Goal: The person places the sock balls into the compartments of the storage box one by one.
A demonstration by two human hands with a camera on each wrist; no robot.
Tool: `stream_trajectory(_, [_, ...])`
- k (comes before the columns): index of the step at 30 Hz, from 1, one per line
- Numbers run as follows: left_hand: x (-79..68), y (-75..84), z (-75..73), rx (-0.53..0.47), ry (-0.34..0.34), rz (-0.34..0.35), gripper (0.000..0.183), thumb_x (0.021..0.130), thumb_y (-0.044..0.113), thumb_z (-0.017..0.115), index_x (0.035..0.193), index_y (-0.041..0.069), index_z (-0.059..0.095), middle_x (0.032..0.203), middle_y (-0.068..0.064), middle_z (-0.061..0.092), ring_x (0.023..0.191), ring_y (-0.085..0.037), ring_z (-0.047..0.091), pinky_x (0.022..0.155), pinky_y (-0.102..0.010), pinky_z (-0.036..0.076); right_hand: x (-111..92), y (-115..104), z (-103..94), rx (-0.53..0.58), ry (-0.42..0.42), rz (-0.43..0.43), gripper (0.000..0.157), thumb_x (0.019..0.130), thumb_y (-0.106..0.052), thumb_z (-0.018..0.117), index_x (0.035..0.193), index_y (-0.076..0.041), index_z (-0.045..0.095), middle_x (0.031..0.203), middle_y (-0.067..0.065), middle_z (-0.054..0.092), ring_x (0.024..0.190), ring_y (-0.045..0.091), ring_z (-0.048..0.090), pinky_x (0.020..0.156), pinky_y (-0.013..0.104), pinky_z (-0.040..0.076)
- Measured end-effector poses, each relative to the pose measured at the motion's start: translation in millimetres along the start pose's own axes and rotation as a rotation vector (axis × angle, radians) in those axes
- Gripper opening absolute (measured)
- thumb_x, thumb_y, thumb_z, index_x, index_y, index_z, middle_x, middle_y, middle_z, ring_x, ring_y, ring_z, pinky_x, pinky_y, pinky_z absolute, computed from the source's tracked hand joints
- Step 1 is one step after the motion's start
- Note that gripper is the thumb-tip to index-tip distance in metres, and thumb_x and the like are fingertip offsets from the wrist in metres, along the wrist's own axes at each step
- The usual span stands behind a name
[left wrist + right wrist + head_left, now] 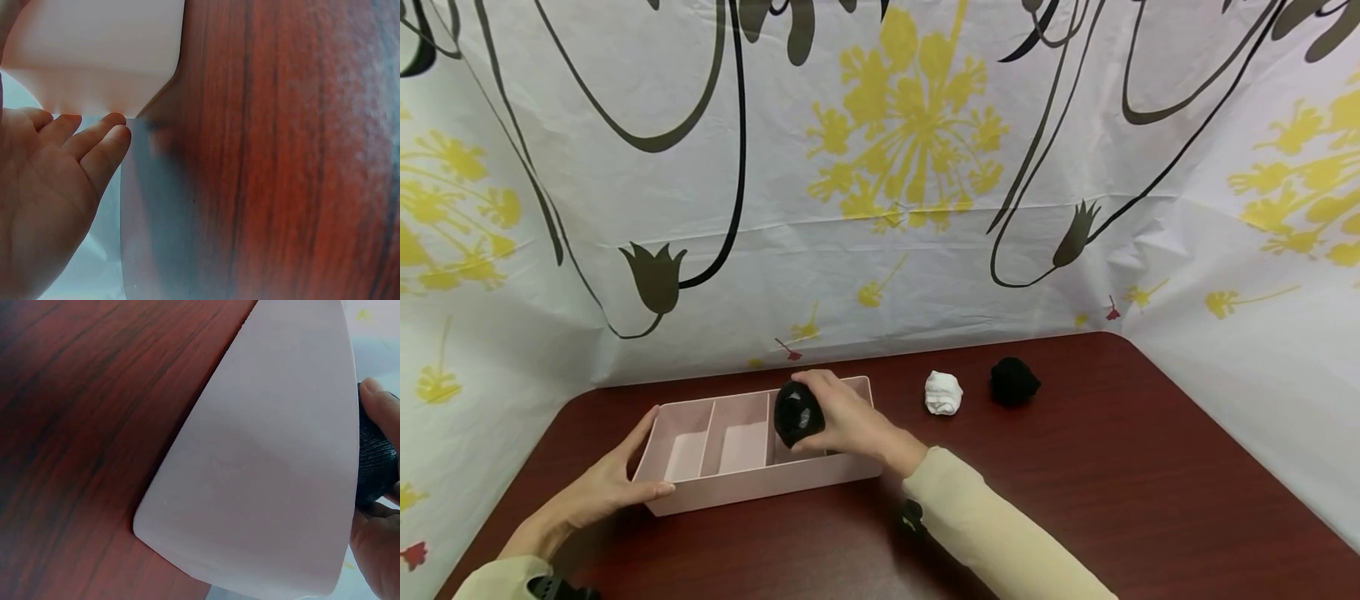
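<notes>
My right hand [850,418] grips a rolled-up black sock [798,414] over the middle-right part of a pale pink divided tray [767,481]. In the right wrist view the sock [376,459] has a ribbed knit and shows past the tray's rim, with thumb and fingers around it. My left hand [606,486] holds the tray's left end, thumb on the front wall and fingers at the far corner. The left wrist view has its fingertips [115,134] against the tray wall [94,56]. The two left compartments hold nothing; my right hand partly hides those on the right.
Right of the tray, a rolled white cloth bundle [943,393] and a black one [1014,382] lie on the dark red wooden table [1075,475]. A white patterned sheet [880,167] hangs behind the table's far edge and along both sides.
</notes>
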State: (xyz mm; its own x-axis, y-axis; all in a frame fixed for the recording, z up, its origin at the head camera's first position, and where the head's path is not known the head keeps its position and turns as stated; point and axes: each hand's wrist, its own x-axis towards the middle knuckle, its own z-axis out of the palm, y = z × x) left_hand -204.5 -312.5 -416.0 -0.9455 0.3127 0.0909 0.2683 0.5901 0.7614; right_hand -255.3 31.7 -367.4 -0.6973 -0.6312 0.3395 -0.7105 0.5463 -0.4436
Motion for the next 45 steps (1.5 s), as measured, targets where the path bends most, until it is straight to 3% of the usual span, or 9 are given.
stream_trajectory(6, [1.2,0.7,0.2,0.013,-0.009,-0.024,0.105,0.078,0.015,0.07,0.152,0.026,-0.003,0.15,-0.029,0.015,0.127,-0.028,0.027,0.082,-0.003,0.025,6,-5,1.4,-0.108,-0.094,0.01,0.084,0.068,-0.031,0.084,0.136,-0.005,0.041,0.132,0.014,0.046,0.117,0.024,0.051,0.094,0.034,0.045])
stream_trajectory(12, [1.8,1.0,0.5,0.013,-0.018,-0.037,0.106,0.078,0.015,0.071,0.152,0.026,-0.004,0.15,-0.028,0.015,0.126,-0.018,0.028,0.083,-0.005,0.027,13,-12,4.5,-0.291,-0.175,-0.01,0.078,0.069,-0.034,0.083,0.131,-0.005,0.046,0.123,0.012,0.051,0.108,0.022,0.055,0.09,0.029,0.046])
stream_trajectory(17, [2.6,2.1,0.3,-0.013,-0.034,-0.053,0.106,0.079,0.015,0.07,0.152,0.027,-0.006,0.151,-0.029,0.012,0.125,-0.043,0.024,0.082,-0.003,0.025,17,-16,6.9,-0.393,-0.216,-0.02,0.069,0.069,-0.033,0.083,0.124,-0.007,0.05,0.112,0.008,0.054,0.097,0.019,0.059,0.084,0.026,0.048])
stream_trajectory(23, [2.6,2.8,0.1,-0.006,-0.033,-0.056,0.106,0.078,0.015,0.07,0.152,0.026,-0.005,0.15,-0.029,0.013,0.123,-0.044,0.025,0.082,-0.003,0.026,22,-19,9.4,-0.493,-0.28,-0.01,0.067,0.069,-0.036,0.082,0.123,-0.009,0.051,0.109,0.006,0.056,0.096,0.018,0.059,0.083,0.027,0.048])
stream_trajectory(30, [1.4,2.2,0.2,-0.008,-0.033,-0.052,0.105,0.079,0.015,0.07,0.152,0.027,-0.005,0.151,-0.029,0.012,0.125,-0.044,0.023,0.083,-0.002,0.024,24,-21,14.1,-0.553,-0.343,0.01,0.067,0.072,-0.039,0.08,0.126,-0.011,0.05,0.121,0.005,0.053,0.11,0.019,0.054,0.084,0.028,0.049])
stream_trajectory(33, [1.1,1.9,0.3,-0.006,-0.03,-0.049,0.105,0.079,0.015,0.07,0.152,0.028,-0.005,0.151,-0.028,0.012,0.125,-0.041,0.024,0.083,-0.002,0.024,25,-21,15.9,-0.577,-0.354,0.011,0.065,0.073,-0.039,0.079,0.124,-0.012,0.051,0.12,0.004,0.053,0.111,0.018,0.053,0.082,0.029,0.05])
stream_trajectory(37, [0.4,1.3,0.6,-0.01,-0.019,-0.034,0.105,0.079,0.014,0.07,0.152,0.029,-0.004,0.151,-0.027,0.013,0.129,-0.012,0.024,0.083,-0.002,0.023,26,-21,17.4,-0.606,-0.358,0.003,0.06,0.074,-0.038,0.078,0.122,-0.013,0.053,0.116,0.003,0.054,0.109,0.018,0.053,0.079,0.029,0.05])
stream_trajectory(40, [-0.2,1.0,0.8,-0.013,-0.009,-0.013,0.105,0.078,0.014,0.07,0.152,0.029,-0.003,0.151,-0.028,0.013,0.118,0.014,0.02,0.083,-0.001,0.022,26,-22,17.8,-0.613,-0.371,0.012,0.059,0.074,-0.038,0.078,0.122,-0.014,0.053,0.116,0.002,0.054,0.111,0.017,0.052,0.08,0.029,0.05])
stream_trajectory(45, [-0.6,0.6,1.0,-0.008,0.0,0.0,0.105,0.078,0.013,0.07,0.152,0.029,-0.002,0.15,-0.028,0.015,0.11,0.022,0.019,0.083,-0.001,0.021,28,-22,19.2,-0.647,-0.407,0.019,0.062,0.075,-0.041,0.077,0.126,-0.016,0.053,0.119,0.001,0.053,0.115,0.016,0.05,0.083,0.029,0.049])
